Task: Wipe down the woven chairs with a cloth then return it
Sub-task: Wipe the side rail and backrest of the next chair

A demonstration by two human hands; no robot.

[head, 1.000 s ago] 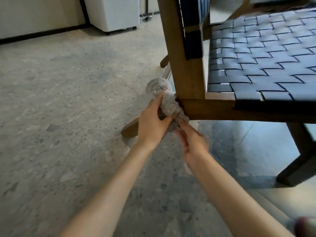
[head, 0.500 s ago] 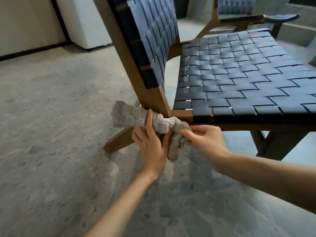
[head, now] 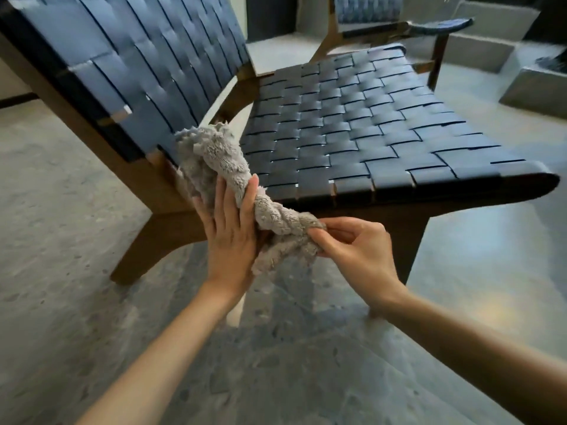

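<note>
A fluffy grey cloth (head: 214, 154), twisted and bunched, hangs in front of the near corner of a woven chair (head: 343, 124) with dark blue straps and a brown wooden frame. My left hand (head: 228, 234) holds the cloth's middle, thumb wrapped over the twist. My right hand (head: 356, 250) pinches the cloth's lower right end between thumb and fingers. Both hands are just in front of the seat's side rail, below the join of seat and backrest. A second woven chair (head: 368, 10) stands behind, partly cut off at the top.
Speckled grey stone floor (head: 61, 240) spreads to the left and in front. Grey concrete steps or blocks (head: 503, 41) rise at the back right. The chair's wooden legs (head: 147, 246) splay out on the floor near my hands.
My view has risen from beside the chair's leg, so the seat and backrest now fill the frame. Both hands lifted the cloth from the lower frame joint up to seat height.
</note>
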